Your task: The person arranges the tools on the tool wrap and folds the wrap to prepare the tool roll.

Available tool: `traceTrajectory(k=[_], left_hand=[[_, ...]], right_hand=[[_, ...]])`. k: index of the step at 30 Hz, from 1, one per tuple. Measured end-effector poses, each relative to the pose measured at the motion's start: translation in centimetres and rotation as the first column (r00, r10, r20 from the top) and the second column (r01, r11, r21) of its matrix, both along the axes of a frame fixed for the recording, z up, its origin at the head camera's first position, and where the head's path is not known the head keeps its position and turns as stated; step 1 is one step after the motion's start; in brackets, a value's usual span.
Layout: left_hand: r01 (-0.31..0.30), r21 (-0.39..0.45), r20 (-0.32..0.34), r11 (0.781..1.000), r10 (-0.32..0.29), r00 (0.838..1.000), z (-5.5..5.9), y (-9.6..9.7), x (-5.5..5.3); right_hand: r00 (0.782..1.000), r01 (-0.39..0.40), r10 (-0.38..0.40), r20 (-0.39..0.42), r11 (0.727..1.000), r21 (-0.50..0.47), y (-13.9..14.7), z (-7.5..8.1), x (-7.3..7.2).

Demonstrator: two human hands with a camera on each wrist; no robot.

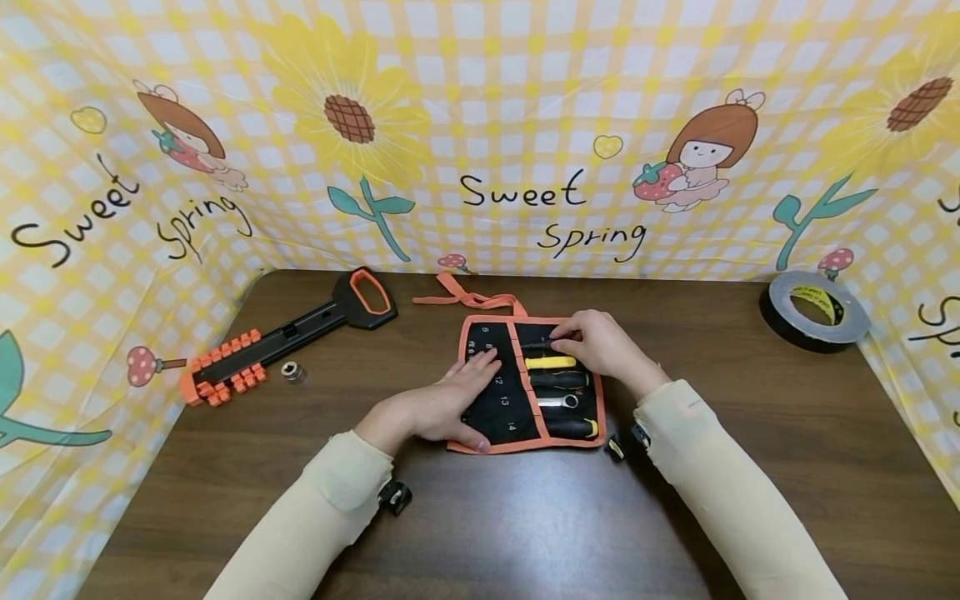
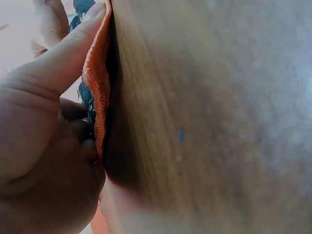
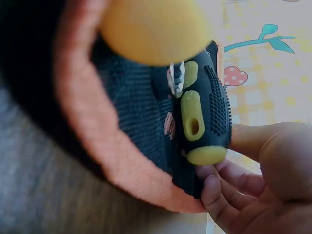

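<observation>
A black tool pouch [image 1: 504, 408] with orange trim lies unrolled on the table, numbers printed along its left part. My left hand [image 1: 450, 398] presses on that part with its fingers spread, the thumb near the lower edge. In the right part's pockets sit a yellow-handled tool [image 1: 550, 363], a black-handled screwdriver [image 1: 558, 380], a wrench [image 1: 561, 402] and a black-and-yellow handle [image 1: 572, 428]. At the top pocket, my right hand [image 1: 600, 340] pinches a dark tool [image 1: 536, 344], mostly hidden by the fingers. Close by in the right wrist view is a ridged black-and-yellow handle [image 3: 207, 112].
On the left lies a black holder [image 1: 300, 333] with orange clips and a handle loop, a small metal socket [image 1: 293, 372] beside it. A roll of black tape [image 1: 813, 310] rests at the back right. The pouch's orange tie [image 1: 480, 298] trails toward the patterned cloth wall.
</observation>
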State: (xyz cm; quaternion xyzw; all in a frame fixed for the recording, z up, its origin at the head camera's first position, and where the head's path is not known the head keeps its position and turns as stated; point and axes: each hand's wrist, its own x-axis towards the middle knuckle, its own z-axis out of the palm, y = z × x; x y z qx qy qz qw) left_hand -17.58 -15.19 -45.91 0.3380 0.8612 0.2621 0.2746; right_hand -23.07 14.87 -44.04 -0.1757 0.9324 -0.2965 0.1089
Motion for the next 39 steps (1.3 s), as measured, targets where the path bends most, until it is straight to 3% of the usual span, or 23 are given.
traceTrajectory(k=[8,23,33,39], left_hand=[[-0.025,-0.002,0.011,1.000,0.025,1.000,-0.3,0.0,-0.1],[-0.039,-0.035,0.026,0.999,0.040,0.999,1.7,0.4,0.5],[-0.050,-0.064,0.027,0.997,0.052,0.998,1.7,0.6,0.6],[-0.059,-0.078,0.025,0.995,0.061,0.998,1.5,0.7,0.7]], right_hand=[[1.000,-0.027,0.027,0.010,1.000,0.016,-0.8,0.3,-0.3],[1.000,-0.011,0.011,0.019,1.000,0.013,-1.5,0.6,-0.3],[0.997,-0.059,0.058,-0.050,0.998,-0.019,-1.9,0.1,-0.1],[0.998,-0.055,0.055,-0.035,0.998,-0.003,-1.8,0.2,0.3]])
